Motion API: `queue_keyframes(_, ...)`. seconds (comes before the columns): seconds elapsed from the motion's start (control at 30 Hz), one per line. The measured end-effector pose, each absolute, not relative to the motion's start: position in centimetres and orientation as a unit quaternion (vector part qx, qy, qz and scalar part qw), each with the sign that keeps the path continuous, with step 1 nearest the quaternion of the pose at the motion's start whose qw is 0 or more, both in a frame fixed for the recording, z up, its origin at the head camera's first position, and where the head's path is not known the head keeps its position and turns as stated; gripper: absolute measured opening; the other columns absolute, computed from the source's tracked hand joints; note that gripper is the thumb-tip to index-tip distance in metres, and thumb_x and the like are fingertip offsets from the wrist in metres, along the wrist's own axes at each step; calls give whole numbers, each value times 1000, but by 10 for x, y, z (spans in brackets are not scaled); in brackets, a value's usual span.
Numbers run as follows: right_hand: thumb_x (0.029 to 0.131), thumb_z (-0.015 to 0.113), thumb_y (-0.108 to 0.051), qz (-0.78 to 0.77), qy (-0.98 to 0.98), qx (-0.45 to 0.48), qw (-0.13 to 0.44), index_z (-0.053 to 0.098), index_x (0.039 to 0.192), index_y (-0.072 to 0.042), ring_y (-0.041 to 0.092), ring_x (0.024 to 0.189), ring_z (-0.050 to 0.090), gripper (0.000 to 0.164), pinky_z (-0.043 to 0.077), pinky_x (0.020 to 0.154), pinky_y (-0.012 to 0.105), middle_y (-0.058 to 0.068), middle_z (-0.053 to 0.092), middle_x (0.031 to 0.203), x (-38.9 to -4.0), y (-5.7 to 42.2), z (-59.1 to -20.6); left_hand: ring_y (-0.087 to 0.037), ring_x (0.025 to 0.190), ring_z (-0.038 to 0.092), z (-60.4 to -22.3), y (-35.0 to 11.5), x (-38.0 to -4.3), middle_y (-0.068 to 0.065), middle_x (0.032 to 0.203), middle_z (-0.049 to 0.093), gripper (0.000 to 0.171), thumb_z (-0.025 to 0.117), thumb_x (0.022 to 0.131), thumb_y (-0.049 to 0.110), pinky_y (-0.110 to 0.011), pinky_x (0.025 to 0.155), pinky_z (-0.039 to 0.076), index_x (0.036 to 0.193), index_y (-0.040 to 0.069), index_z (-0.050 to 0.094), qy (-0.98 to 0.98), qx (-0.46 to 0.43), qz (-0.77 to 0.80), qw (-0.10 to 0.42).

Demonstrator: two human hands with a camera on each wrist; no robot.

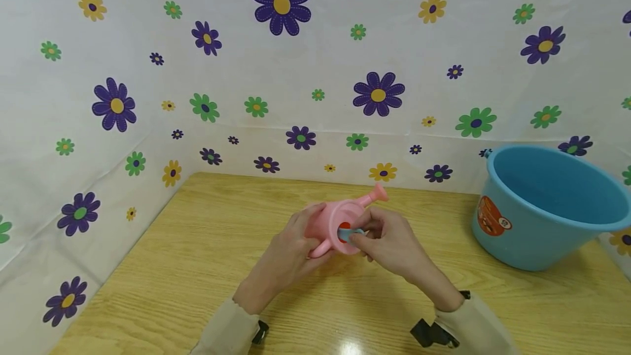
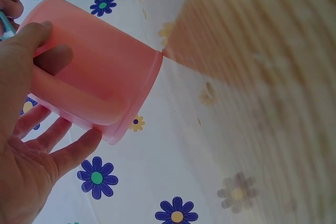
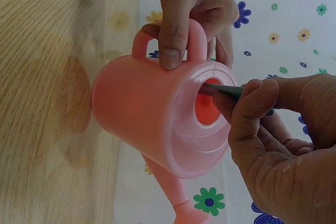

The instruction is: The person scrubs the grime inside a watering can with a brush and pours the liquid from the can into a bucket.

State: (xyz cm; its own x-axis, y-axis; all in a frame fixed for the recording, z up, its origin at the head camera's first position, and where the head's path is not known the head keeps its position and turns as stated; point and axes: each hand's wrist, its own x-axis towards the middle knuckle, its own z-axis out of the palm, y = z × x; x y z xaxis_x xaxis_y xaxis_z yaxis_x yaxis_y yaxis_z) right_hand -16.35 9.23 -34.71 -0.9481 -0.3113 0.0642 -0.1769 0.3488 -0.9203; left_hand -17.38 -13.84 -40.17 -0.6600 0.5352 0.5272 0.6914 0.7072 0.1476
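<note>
A pink toy watering can [image 1: 322,224] is tipped on its side above the wooden table, its spout [image 1: 378,193] pointing to the far right. My left hand [image 1: 288,251] grips it at the handle [image 3: 197,40], thumb pressed to the body and fingers spread round it. My right hand [image 1: 394,241] pinches a thin light-blue piece [image 1: 349,232] between thumb and fingers. One end of that piece reaches inside the round opening [image 3: 209,109] in the can's top, so its full shape is hidden. The can's base touches or nearly touches the table.
A large blue bucket [image 1: 537,229] with a round red label stands on the table's right side. The wood-grain table [image 1: 207,245] runs back to a white flower-print cloth [image 1: 315,59] that rises behind and at the left.
</note>
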Motion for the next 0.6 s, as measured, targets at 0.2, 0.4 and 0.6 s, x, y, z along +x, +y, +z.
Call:
queue_keyframes(0.2, 91, 73, -8, -548, 821, -148, 60, 69, 101, -5, 14, 57, 57, 11, 47, 48, 23, 9, 68, 76, -164, 91, -347, -32, 136, 53, -401, -138, -174, -16, 148, 51, 38, 80, 90, 30, -39, 105, 56, 61, 9, 69, -895, -343, -172, 229)
queue_keyframes(0.4, 91, 72, -8, -544, 825, -139, 60, 69, 101, -6, 14, 56, 55, 11, 46, 48, 23, 11, 68, 78, -162, 94, -346, -32, 137, 52, -400, -138, -174, -17, 148, 50, 36, 81, 89, 31, -40, 106, 55, 63, 9, 71, -895, -344, -173, 227)
queue_keyframes(0.6, 90, 73, -9, -540, 830, -129, 58, 70, 99, -10, 14, 55, 56, 10, 47, 47, 24, 4, 65, 71, -161, 97, -345, -33, 137, 52, -401, -138, -174, -17, 149, 51, 36, 82, 88, 32, -40, 105, 55, 63, 9, 72, -894, -343, -176, 227)
